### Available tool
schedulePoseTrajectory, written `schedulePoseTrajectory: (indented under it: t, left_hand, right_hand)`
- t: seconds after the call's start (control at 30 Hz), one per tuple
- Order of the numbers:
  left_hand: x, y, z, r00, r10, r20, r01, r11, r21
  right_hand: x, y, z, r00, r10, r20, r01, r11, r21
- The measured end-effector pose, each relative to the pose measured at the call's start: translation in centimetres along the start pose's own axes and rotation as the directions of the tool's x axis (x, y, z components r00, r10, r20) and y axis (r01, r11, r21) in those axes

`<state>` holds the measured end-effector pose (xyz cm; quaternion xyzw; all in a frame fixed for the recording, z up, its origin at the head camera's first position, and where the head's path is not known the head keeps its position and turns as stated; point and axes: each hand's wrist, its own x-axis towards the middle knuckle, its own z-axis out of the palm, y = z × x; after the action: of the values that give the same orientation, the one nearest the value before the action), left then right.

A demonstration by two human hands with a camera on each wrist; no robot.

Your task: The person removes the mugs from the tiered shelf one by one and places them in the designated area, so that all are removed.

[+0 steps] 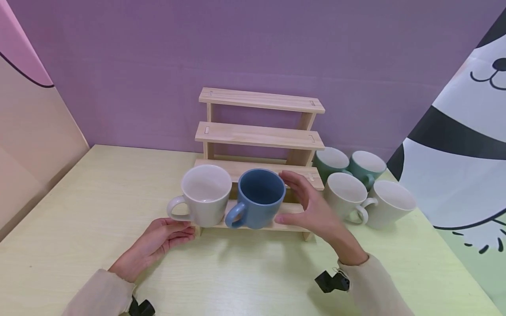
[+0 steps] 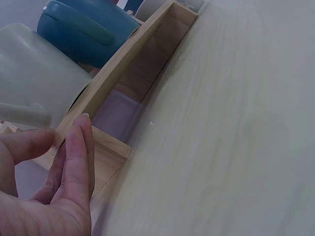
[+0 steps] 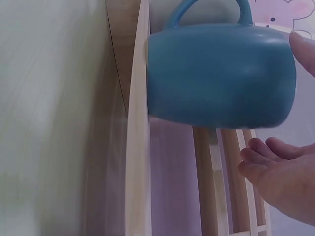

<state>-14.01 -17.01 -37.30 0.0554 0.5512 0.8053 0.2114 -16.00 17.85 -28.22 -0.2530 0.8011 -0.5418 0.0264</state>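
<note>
A white mug (image 1: 207, 197) and a blue mug (image 1: 261, 197) stand side by side on the lowest step of a wooden stepped rack (image 1: 258, 134), handles toward the front left. With thumb and fingers my left hand (image 1: 156, 241) pinches the left end of that step, seen closely in the left wrist view on the board (image 2: 110, 71). My right hand (image 1: 316, 210) is beside the blue mug's right side, thumb and fingers spread. In the right wrist view the thumb (image 3: 302, 51) is near the mug's rim, and the other fingers are apart from it.
Right of the rack, two green mugs (image 1: 367, 166) stand behind two white mugs (image 1: 345, 193) on the pale wooden table (image 1: 118, 188). Behind the rack rises a purple backdrop (image 1: 253, 48). A panda print (image 1: 462, 162) covers the right side.
</note>
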Motion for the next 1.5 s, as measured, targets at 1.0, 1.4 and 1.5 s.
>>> schedulePoseTrajectory:
  t: [1.0,1.4,1.5]
  left_hand:
    - [0.1,0.1,-0.4,1.000,0.017,0.016,-0.017,1.000,0.002]
    - [0.2,-0.3,-0.3,1.000,0.007,0.011,-0.007,1.000,-0.005]
    - [0.2,-0.3,-0.3,1.000,0.001,-0.001,-0.001,1.000,-0.006]
  right_hand:
    - [2.3,0.1,2.2,1.000,0.015,-0.023,-0.013,0.997,0.081]
    - [1.9,0.1,2.0,0.997,0.029,-0.074,-0.025,0.998,0.059]
    - [1.6,0.1,1.7,0.997,0.013,-0.077,-0.007,0.998,0.070]
